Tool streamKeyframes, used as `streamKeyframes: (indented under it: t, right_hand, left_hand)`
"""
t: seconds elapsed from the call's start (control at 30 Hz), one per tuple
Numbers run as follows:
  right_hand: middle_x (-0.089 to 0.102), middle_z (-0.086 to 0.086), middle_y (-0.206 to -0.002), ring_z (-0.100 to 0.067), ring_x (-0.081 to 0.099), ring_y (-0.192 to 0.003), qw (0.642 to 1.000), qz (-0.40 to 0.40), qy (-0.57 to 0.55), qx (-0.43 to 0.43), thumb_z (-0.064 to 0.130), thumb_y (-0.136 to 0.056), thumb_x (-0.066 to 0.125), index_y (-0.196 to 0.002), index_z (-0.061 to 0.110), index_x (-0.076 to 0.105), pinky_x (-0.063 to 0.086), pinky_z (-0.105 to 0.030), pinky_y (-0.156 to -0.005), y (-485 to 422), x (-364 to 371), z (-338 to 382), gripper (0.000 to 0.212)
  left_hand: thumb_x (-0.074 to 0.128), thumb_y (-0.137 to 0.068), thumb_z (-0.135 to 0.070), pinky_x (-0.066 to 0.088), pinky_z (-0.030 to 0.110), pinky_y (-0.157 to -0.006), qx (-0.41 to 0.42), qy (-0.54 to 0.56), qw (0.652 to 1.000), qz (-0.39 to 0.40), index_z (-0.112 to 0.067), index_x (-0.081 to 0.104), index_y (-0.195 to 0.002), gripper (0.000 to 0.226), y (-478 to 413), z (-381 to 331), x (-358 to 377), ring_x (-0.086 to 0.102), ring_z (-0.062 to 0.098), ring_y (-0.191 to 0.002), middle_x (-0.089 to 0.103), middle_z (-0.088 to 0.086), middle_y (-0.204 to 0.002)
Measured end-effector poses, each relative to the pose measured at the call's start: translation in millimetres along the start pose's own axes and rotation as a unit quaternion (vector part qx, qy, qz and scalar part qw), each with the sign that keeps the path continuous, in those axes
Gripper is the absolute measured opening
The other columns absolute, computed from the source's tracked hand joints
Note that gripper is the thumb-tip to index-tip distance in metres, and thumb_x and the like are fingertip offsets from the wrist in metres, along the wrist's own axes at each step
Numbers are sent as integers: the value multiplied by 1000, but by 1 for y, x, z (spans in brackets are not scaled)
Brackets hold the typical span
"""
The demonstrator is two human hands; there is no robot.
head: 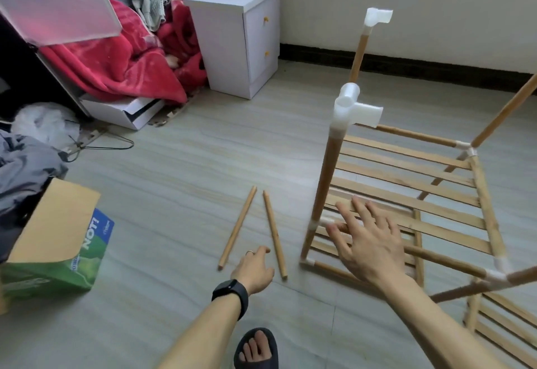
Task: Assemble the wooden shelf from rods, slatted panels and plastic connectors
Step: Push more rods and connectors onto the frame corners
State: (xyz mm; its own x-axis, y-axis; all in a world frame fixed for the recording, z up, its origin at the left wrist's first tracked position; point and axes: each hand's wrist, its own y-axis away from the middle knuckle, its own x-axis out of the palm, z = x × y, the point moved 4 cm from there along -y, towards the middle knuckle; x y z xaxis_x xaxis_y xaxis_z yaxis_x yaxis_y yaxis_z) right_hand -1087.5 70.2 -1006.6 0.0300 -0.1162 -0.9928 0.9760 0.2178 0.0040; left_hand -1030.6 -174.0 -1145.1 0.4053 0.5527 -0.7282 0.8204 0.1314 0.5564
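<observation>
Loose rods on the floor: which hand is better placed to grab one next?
Left. The left hand sits between the near ends of the loose rods, holding nothing. The right hand is spread over the slatted panel, farther from them.

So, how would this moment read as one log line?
left hand: open, stretched toward floor rods | right hand: open, spread over shelf | shelf: part-built

A pale floor (180, 159) is met by a cream wall (436, 5) and dark skirting (406, 65). A white cabinet (229, 46) is set beside a red blanket (125, 60).
</observation>
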Motion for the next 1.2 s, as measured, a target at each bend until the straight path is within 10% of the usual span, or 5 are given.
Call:
streamKeyframes:
  t: [0.53,0.67,0.87,1.2]
  right_hand:
    - [46,-3,-156,-31,41,-144,996,-81,30,-21,78,-89,37,-147,41,47,38,-59,-110,-13,17,-2,69]
    - [37,-2,-162,-30,33,-149,999,-32,39,-20,79,-93,19,-152,43,39,33,-57,-113,-12,8,-3,72]
    - [7,6,-170,-22,4,-157,996,80,21,-16,76,-93,11,-159,47,9,14,-54,-124,-9,-3,0,73]
    - [7,-4,-170,-29,6,-156,976,201,57,-62,58,-103,36,-162,32,11,13,-46,-125,3,-33,9,68]
  left_hand:
    - [43,-102,-32,53,43,-87,-30,-122,992,26,-18,44,-130,32,-67,-12,74,60,33,-106,56,12,-120]
    - [56,-95,-24,51,35,-74,-119,95,987,45,-3,34,-135,51,-54,-1,58,67,30,-102,65,15,-118]
    - [57,-98,-8,54,28,-62,-107,445,888,54,-3,64,-100,9,-17,-28,-24,68,15,-68,66,4,-76]
    - [49,-105,-12,54,29,-61,114,472,865,-131,-21,52,-127,24,98,-106,-201,72,11,-69,66,4,-105]
